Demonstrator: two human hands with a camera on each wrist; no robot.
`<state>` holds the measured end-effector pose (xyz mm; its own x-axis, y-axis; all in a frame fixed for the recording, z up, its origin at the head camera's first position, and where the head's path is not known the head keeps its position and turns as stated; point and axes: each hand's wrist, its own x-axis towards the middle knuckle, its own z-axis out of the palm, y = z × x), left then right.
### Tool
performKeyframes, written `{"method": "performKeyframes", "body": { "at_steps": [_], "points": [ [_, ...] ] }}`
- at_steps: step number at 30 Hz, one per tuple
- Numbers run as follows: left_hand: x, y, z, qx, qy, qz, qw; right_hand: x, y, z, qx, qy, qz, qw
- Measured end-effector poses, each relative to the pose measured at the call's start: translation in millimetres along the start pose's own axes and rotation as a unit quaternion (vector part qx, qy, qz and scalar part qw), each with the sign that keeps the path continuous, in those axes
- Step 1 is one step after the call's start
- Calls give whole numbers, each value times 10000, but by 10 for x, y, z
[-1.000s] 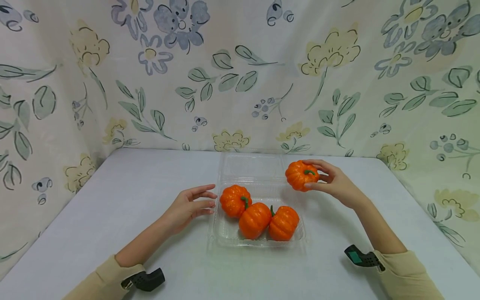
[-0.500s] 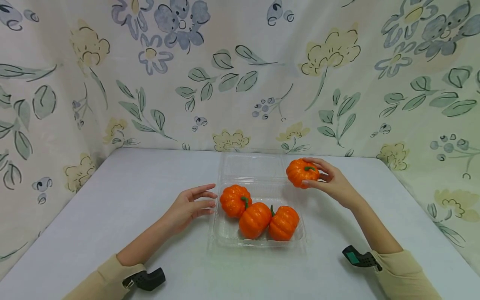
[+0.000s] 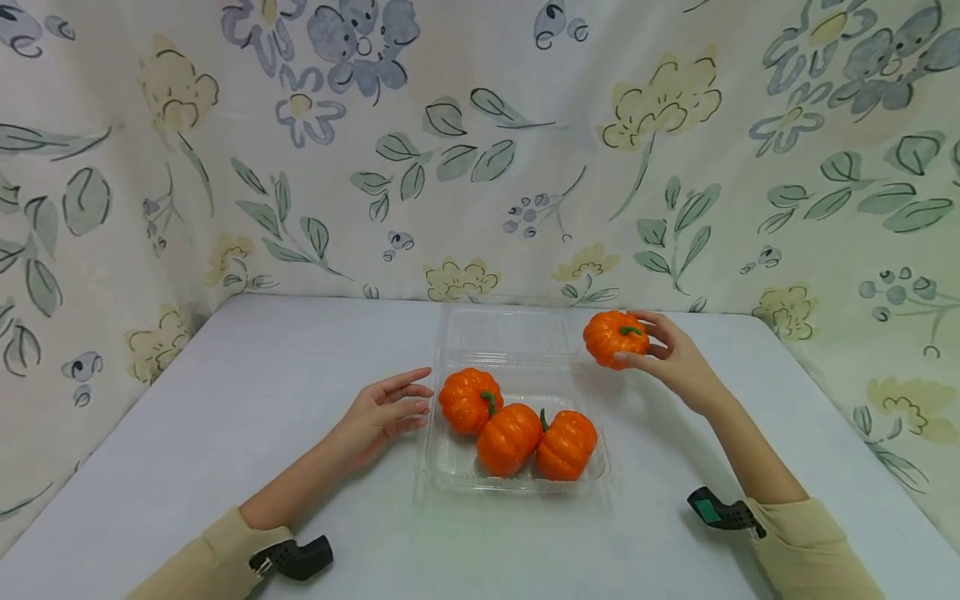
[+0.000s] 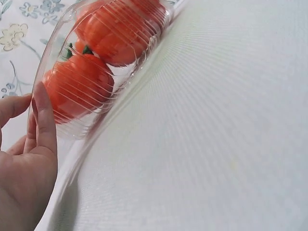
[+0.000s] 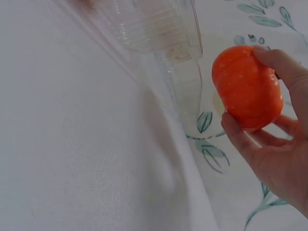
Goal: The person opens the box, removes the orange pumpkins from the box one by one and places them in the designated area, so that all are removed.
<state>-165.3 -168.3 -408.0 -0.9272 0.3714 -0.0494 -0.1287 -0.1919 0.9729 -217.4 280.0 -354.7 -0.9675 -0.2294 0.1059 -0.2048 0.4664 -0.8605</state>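
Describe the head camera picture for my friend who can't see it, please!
A person's right hand holds an orange pumpkin above a white table. Three more pumpkins sit in an open clear box, with the left hand beside it and flowery cloth behind.

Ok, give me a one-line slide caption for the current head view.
Right hand holding an orange pumpkin, left hand beside an open clear container with three more pumpkins inside.

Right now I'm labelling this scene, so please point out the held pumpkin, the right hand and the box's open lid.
Held pumpkin [image 3: 611, 338], head view: its ribbed orange side.
Right hand [image 3: 677, 364], head view: the middle of the hand.
Open lid [image 3: 506, 331], head view: its clear flat panel.
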Motion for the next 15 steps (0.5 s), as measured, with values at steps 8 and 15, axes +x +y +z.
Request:
{"method": "performKeyframes", "body": {
  "at_steps": [8,15],
  "points": [
    [9,-37,-20,-160,-129,113,9997,-6,64,-51,-40,268,140,9995],
    [2,-57,-39,-148,-145,104,9997,13,120,-81,-166,435,284,9985]
  ]
}}
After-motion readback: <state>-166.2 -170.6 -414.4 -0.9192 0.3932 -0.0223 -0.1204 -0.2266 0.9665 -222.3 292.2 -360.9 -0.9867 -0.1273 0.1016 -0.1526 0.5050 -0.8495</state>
